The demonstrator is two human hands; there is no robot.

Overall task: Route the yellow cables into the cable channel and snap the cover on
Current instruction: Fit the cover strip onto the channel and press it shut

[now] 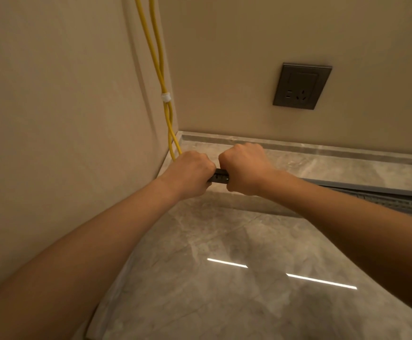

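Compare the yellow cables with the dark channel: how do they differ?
The yellow cables hang down the wall; the channel lies sideways along the ledge. The cables are thin and bound by a white tie; the channel is dark and slotted. Both meet at the left hand and right hand, which grip the channel.

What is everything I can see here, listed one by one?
yellow cables: two, yellow, hanging down the corner to the left hand
cable tie: one, white, bundling the cables partway down
cable channel: one, dark grey, slotted, along the ledge's front edge, running rightwards
wall socket: one, dark grey, on the back wall
ledge: one, grey marbled, below the back wall
lower surface: one, grey marbled, glossy
walls: two, beige, meeting at the corner
left hand: one, curled round the channel's left end
right hand: one, curled round the channel beside it
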